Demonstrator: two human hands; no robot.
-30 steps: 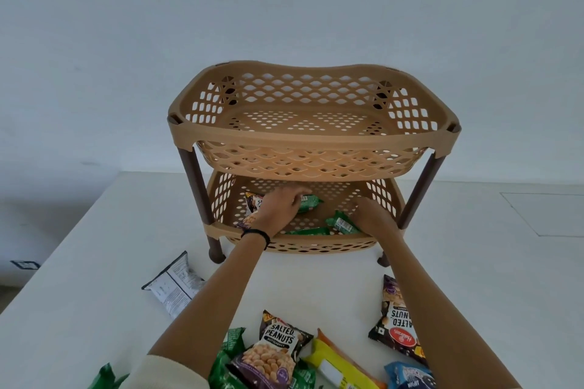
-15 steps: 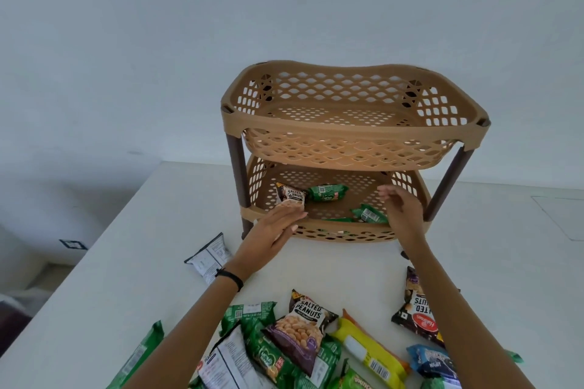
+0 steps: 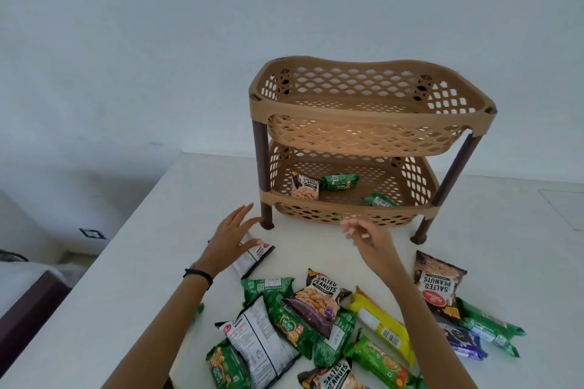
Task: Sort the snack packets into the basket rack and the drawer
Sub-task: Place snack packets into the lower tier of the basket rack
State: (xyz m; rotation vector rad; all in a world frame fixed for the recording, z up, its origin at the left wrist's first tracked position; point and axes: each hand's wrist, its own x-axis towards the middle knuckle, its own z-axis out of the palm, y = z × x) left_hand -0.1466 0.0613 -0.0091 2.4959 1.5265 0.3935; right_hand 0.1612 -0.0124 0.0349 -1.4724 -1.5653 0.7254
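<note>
Latticework tan plastic, the basket rack (image 3: 373,112) sits upper right. I see my left hand (image 3: 232,235), fingers spread, over a glossy white packet (image 3: 256,257); right hand (image 3: 368,237) fingers loosely curled, holding nothing.

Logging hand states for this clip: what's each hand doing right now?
Left hand: open, holding nothing.
Right hand: open, loosely curled, holding nothing; slightly blurred.

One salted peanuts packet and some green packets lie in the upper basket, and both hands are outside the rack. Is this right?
No: the head view shows the salted peanuts packet and green packets in the lower basket, not the upper basket. The left hand and right hand are outside the rack.
</note>
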